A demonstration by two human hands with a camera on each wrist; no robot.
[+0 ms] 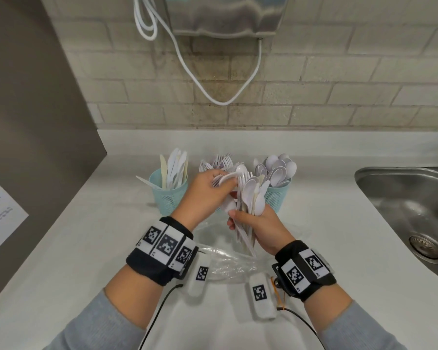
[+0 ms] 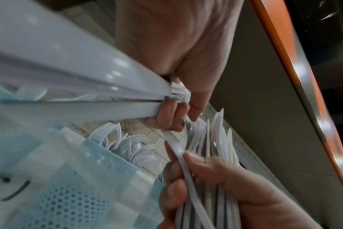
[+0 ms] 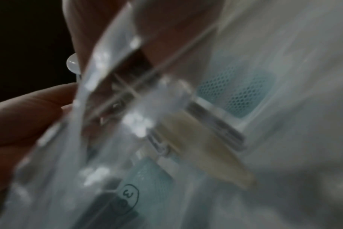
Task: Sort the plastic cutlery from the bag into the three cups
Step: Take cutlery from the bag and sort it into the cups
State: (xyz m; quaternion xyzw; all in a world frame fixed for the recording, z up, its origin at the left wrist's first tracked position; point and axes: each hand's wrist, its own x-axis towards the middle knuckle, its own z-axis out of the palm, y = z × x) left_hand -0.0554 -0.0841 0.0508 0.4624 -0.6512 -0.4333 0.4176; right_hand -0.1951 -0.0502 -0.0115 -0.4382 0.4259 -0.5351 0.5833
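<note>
Three teal mesh cups stand in a row on the counter. The left cup (image 1: 168,198) holds knives, the middle one is mostly hidden behind my hands with its forks (image 1: 220,161) showing, and the right cup (image 1: 280,198) holds spoons. My right hand (image 1: 235,218) grips an upright bundle of mixed white cutlery (image 1: 252,198) in front of the cups. My left hand (image 1: 223,184) pinches a white spoon (image 1: 234,174) at the top of that bundle. In the left wrist view, my left fingers (image 2: 166,114) curl on white handles (image 2: 68,74). The clear bag (image 1: 228,263) lies flat under my wrists.
A steel sink (image 1: 402,198) is set into the counter at the right. A brick wall with a hanging white cable (image 1: 187,69) runs behind the cups. A grey panel (image 1: 36,122) with a paper sheet stands at the left.
</note>
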